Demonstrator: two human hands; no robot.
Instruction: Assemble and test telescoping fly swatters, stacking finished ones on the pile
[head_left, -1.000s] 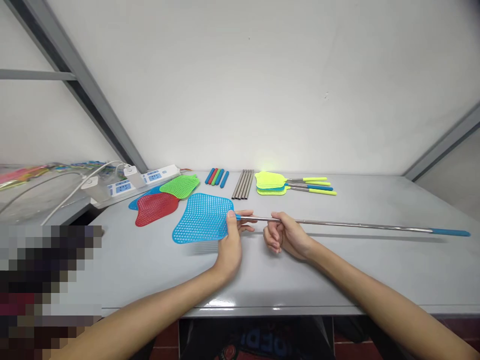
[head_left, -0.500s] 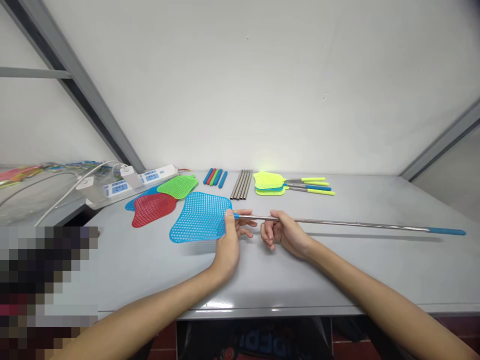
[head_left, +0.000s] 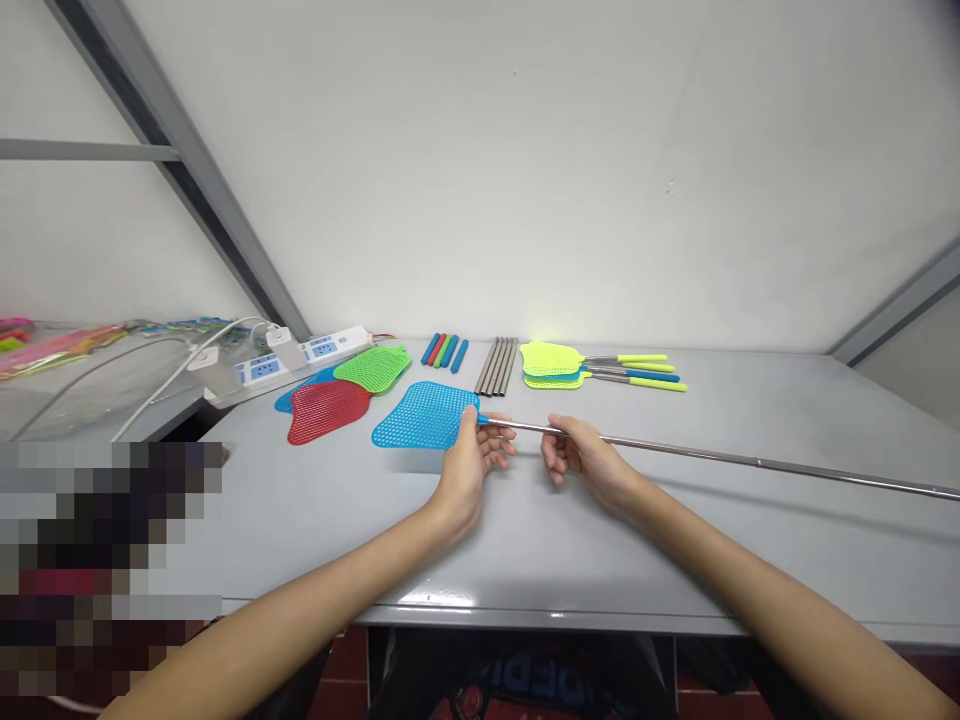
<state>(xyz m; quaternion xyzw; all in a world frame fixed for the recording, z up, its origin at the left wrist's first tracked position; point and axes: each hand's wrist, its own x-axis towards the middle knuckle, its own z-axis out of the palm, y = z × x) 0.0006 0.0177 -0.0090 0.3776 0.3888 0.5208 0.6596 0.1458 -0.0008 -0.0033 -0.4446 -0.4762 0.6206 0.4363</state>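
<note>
- Blue perforated plastic forms the head of the fly swatter [head_left: 421, 416], held at the centre of the frame, over the tabletop, its shadow falling below. Its telescopic rod [head_left: 697, 453] runs out past the frame's right edge, sloping slightly down.
- Left hand [head_left: 459, 478], at centre: thumb laid on top by the swatter's neck, fingers spread behind and beneath; a light pinch.
- Right hand [head_left: 589, 458], just right of centre: thumb and forefinger grasp the rod, the remaining fingers curled below it. The two hands are near each other, not touching, with a short length of rod between.
- Both forearms come in from the lower corners, crossing the table's front edge [head_left: 540, 615].
- Between hands and front edge stretches grey tabletop [head_left: 540, 555]; more of it extends to the right under the rod, which casts a long shadow there.
- Left of the held head, near it, lie a red swatter head [head_left: 328, 411], a green swatter head [head_left: 373, 369] and, partly covered, another blue swatter head [head_left: 283, 402].
- Behind the hands, toward the wall [head_left: 480, 200]: five coloured handle grips [head_left: 460, 356], a row of steel tubes [head_left: 508, 368] and a stack of swatters with handles [head_left: 551, 357].
- A white power strip [head_left: 352, 340] borders the work area at left; slanting grey posts stand at upper left [head_left: 195, 170] and far right [head_left: 900, 302].
- Pixelation hides the lower left.
</note>
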